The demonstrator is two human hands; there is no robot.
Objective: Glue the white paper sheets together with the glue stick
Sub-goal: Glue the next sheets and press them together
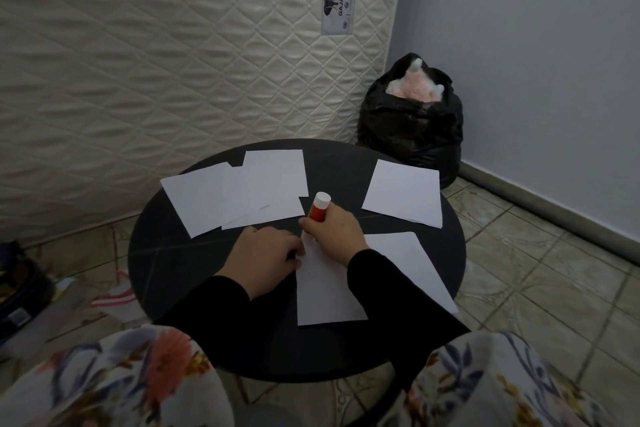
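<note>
Glue stick (318, 208), gripped upright in the right hand (334, 236), is applied to the near paper sheet (325, 291), pinned flat on the table (180, 274) by the left hand (266, 258). Weak pinning could let the sheet slide or crease.

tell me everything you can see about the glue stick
The glue stick is a short cylinder with a red-orange body and a white end pointing up and away from the person. It looks like plastic. It stands tilted, its lower part hidden inside the right hand, whose fingers curl round it. Its lower end meets the top edge of the near white sheet on the dark round table. Whether glue is exposed cannot be seen.
</note>
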